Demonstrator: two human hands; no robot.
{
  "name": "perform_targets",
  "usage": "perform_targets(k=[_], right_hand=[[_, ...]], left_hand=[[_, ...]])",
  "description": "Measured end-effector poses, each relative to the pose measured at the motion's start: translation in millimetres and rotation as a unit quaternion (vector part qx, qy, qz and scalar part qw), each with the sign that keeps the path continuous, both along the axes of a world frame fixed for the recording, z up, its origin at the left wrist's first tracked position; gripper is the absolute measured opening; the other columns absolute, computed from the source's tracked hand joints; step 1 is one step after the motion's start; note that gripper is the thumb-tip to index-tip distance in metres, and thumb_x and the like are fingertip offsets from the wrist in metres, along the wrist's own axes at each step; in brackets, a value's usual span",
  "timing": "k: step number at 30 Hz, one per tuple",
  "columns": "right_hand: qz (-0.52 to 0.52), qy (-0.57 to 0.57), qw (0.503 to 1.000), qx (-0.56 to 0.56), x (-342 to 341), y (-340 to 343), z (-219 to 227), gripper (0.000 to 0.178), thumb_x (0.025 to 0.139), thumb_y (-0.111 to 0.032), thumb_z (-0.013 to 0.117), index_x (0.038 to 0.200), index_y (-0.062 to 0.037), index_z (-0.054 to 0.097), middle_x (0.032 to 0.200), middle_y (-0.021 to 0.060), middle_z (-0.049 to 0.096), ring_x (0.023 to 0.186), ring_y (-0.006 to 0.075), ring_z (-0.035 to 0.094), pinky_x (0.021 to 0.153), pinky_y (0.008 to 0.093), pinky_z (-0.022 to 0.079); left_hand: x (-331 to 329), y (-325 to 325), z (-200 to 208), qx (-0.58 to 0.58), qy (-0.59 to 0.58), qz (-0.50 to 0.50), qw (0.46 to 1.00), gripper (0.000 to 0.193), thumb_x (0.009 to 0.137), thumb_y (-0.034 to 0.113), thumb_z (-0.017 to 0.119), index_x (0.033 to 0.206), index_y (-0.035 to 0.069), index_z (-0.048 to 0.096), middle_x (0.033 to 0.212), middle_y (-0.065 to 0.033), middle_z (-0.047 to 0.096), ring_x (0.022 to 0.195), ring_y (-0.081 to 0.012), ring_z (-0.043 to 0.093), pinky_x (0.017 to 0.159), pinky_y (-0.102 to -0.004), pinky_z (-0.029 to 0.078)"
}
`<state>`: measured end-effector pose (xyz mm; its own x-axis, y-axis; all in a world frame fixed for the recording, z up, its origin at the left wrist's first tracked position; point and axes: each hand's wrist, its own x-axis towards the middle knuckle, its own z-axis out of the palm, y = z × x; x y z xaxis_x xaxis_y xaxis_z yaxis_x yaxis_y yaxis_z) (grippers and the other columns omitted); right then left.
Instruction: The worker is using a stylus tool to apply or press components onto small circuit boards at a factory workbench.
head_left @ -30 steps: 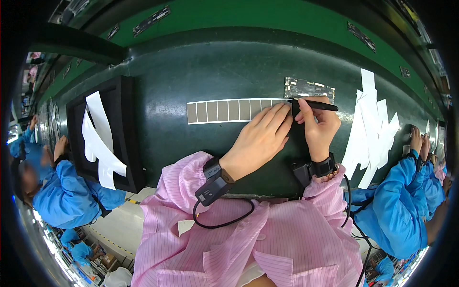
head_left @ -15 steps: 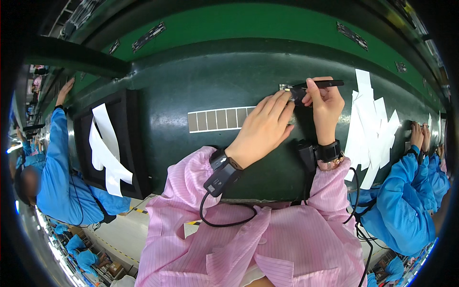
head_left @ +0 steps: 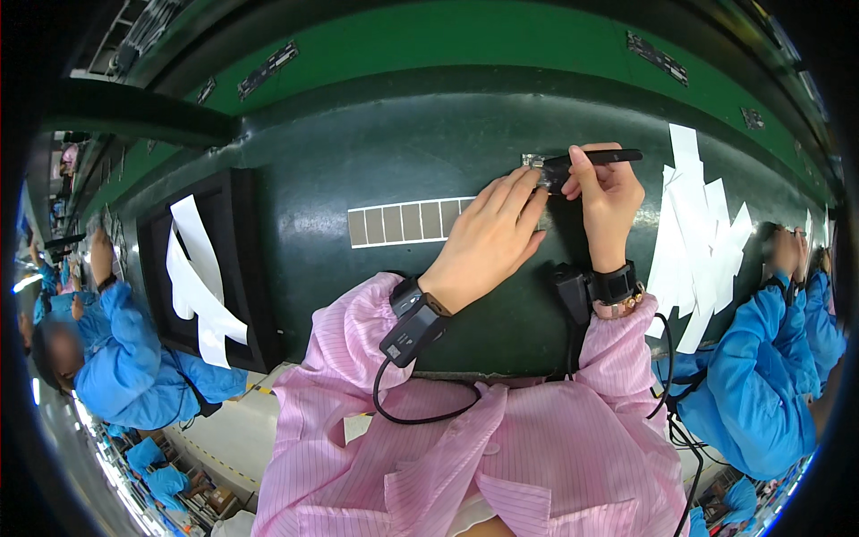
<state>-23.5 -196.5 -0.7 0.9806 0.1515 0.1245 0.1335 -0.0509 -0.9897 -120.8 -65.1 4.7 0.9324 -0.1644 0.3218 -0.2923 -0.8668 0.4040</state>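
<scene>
My left hand (head_left: 490, 234) lies flat over the right part of a strip of grey-brown rectangular stickers on white backing (head_left: 394, 223). Its outstretched fingertips press on a small circuit board (head_left: 532, 162) with a dark part along its lower right side. My right hand (head_left: 609, 199) is closed in a pinch round a slim black tool (head_left: 616, 156), which points left toward the board. The tool's working end merges with the dark part, so I cannot tell whether it touches.
White paper strips (head_left: 693, 237) are piled at the right. More strips lie in a black tray (head_left: 250, 268) at the left. Beyond a raised edge, a green belt (head_left: 465, 45) carries circuit boards (head_left: 656, 56). Co-workers in blue (head_left: 752, 376) sit on both sides.
My hands keep almost the same place, with only a slight shift at the board. The co-worker at the left has drawn an arm back from the far side.
</scene>
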Motion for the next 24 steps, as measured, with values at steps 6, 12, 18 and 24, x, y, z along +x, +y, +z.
perform_targets(k=[6, 12, 18, 24], right_hand=[[0.003, 0.002, 1.000, 0.000, -1.1, 0.3, -0.9, 0.011, 0.086, -0.005, 0.068, 0.087, 0.0033, 0.061, 0.067, 0.0038, 0.062, 0.053, 0.0064, 0.058, 0.046, 0.0192, 0.043], [0.000, 0.002, 1.000, -0.019, -1.5, 1.3, -2.6, 0.011, 0.086, -0.005, 0.069, 0.087, 0.0030, 0.062, 0.067, 0.0041, 0.062, 0.052, 0.0069, 0.058, 0.046, 0.0196, 0.043], [-0.003, -0.033, 0.999, -0.042, -1.5, 1.3, -4.4, 0.011, 0.085, -0.006, 0.069, 0.086, 0.0023, 0.061, 0.066, 0.0045, 0.063, 0.053, 0.0075, 0.060, 0.046, 0.0202, 0.044], [-0.003, -0.037, 0.998, -0.048, -1.5, 1.5, -4.3, 0.011, 0.085, -0.005, 0.069, 0.085, 0.0021, 0.061, 0.067, 0.0047, 0.063, 0.053, 0.0077, 0.061, 0.046, 0.0207, 0.045]], left_hand=[[0.4, -0.2, 1.3, -0.003, 0.005, -0.002, 1.000, 0.052, 0.077, 0.017, 0.071, 0.121, -0.002, 0.050, 0.130, -0.0171, 0.045, 0.122, -0.0315, 0.047, 0.100, -0.0395, 0.042], [0.9, -0.1, 0.6, -0.003, 0.005, -0.003, 1.000, 0.053, 0.077, 0.017, 0.070, 0.122, -0.001, 0.050, 0.130, -0.0170, 0.045, 0.121, -0.0313, 0.047, 0.100, -0.0393, 0.042], [2.1, -0.4, 1.2, -0.001, 0.005, -0.001, 1.000, 0.053, 0.077, 0.016, 0.071, 0.122, -0.001, 0.049, 0.130, -0.0168, 0.045, 0.120, -0.0315, 0.048, 0.099, -0.0393, 0.042], [1.9, -1.5, -0.7, -0.004, 0.003, 0.001, 1.000, 0.053, 0.077, 0.016, 0.071, 0.122, -0.001, 0.049, 0.131, -0.0167, 0.044, 0.119, -0.0321, 0.048, 0.098, -0.0399, 0.043]])
